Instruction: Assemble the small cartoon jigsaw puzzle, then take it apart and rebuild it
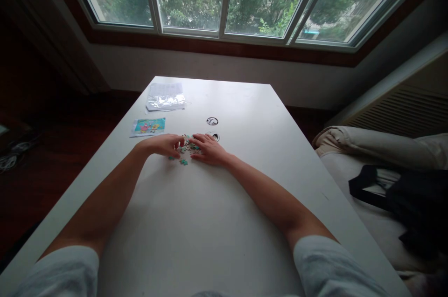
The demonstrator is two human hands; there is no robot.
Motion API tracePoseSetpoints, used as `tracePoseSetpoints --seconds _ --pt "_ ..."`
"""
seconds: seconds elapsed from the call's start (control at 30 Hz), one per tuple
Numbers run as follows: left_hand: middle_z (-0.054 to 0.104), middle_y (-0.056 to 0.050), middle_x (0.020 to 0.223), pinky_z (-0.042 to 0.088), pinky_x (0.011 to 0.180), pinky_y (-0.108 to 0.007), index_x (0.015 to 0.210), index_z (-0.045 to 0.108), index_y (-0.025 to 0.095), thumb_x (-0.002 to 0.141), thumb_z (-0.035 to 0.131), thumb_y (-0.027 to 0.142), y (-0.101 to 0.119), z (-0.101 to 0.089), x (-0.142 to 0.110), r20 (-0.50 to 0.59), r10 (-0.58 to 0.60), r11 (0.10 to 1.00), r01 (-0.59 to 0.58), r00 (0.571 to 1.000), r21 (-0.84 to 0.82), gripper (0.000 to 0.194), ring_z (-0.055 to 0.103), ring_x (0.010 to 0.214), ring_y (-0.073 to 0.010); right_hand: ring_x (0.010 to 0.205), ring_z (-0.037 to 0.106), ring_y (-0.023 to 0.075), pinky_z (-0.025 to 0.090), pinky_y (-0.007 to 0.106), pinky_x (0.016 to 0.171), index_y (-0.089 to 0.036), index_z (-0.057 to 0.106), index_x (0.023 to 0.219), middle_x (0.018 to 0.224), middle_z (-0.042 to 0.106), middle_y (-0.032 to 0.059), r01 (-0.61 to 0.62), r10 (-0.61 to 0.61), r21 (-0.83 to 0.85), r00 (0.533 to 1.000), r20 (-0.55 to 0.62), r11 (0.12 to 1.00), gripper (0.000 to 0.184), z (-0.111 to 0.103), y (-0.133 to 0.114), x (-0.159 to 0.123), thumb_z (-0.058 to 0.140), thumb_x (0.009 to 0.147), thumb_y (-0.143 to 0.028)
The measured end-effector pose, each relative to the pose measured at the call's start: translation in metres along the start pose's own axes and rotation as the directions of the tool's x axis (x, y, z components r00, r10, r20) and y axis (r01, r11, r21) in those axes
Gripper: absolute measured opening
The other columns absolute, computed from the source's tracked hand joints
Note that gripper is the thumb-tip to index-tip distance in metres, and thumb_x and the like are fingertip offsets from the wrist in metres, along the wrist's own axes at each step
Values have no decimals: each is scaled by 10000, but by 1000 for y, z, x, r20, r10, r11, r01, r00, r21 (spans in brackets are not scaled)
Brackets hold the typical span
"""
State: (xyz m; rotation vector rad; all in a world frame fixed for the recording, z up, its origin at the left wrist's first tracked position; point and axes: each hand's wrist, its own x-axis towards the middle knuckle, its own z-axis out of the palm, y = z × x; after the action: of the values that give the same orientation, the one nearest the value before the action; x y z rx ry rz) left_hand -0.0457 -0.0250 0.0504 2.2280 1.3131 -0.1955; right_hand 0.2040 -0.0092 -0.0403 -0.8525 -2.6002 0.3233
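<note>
A small heap of teal and tan jigsaw pieces (185, 150) lies on the white table (196, 222). My left hand (164, 144) rests at the heap's left side, fingers curled down onto the pieces. My right hand (209, 148) lies at the heap's right side, fingers stretched flat over the pieces. Both hands touch the heap; whether the left hand has a piece pinched is hidden.
A cartoon picture card (148, 126) lies left of the heap, and a clear plastic bag on paper (164, 97) sits further back. Two round cable holes (212, 121) are behind the hands. A bed with a black bag (409, 199) stands to the right. Windows fill the far wall.
</note>
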Motion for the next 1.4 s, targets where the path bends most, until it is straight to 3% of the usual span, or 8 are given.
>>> tracePoseSetpoints --seconds 0.13,0.27,0.47,0.57,0.8,1.07,1.23,1.4 --pt "680 -54 1001 458 706 -269 1057 650 222 765 653 462 -4 1 1 -149 41 997 -30 988 78 378 634 878 -223 1287 492 278 370 437 1106 -269 515 1459 1393 570 116 6 -4 27 998 -60 1000 593 0 -2 1 652 927 -492" --pt "635 -104 1197 473 910 -342 1264 618 228 806 622 523 -18 6 5 -297 35 986 16 954 168 545 609 1086 -283 1191 526 267 406 396 1031 -245 590 1371 1304 615 110 -32 29 -23 993 -114 999 504 -8 -3 2 642 936 -493" --pt "429 -128 1542 383 1119 -424 1540 398 278 765 672 641 -19 20 15 -218 72 982 -31 973 187 898 421 1393 -358 894 618 234 401 328 809 -209 696 1035 953 709 104 -418 401 -185 908 -124 889 300 -29 1 0 455 1027 -386" --pt "335 -125 1616 325 1172 -448 1572 342 285 785 633 706 -13 30 22 -199 87 979 -47 976 197 939 327 1469 -364 776 631 211 367 297 708 -227 686 1015 882 729 81 -486 484 -199 873 -61 851 251 -30 1 -3 480 1001 -371" --pt "88 -109 1702 82 1252 -515 1628 179 259 835 478 819 -5 60 38 -234 132 978 -87 963 191 1016 64 1564 -350 681 618 150 396 251 676 -240 657 930 732 711 -15 -439 483 256 865 -139 861 153 -18 8 1 513 927 -291" --pt "210 -120 1676 66 1216 -630 1594 293 292 861 468 796 37 87 47 -460 72 984 11 885 177 906 125 1544 -389 582 616 137 465 242 615 -213 623 861 631 613 -42 -353 657 654 692 -299 670 197 -16 56 1 527 878 -384" --pt "273 -129 1650 92 1191 -659 1564 349 309 868 516 743 53 97 53 -520 4 987 81 854 141 837 173 1518 -413 627 617 141 476 246 660 -216 648 869 653 634 -35 -366 619 591 724 -304 719 204 -11 54 1 538 876 -387" --pt "444 -106 1527 244 1176 -533 1428 521 301 944 514 547 50 90 53 -553 77 985 21 830 169 543 358 1411 -340 638 590 141 456 242 668 -215 662 874 648 632 -31 -390 598 524 736 -317 757 218 -9 51 0 529 888 -387"
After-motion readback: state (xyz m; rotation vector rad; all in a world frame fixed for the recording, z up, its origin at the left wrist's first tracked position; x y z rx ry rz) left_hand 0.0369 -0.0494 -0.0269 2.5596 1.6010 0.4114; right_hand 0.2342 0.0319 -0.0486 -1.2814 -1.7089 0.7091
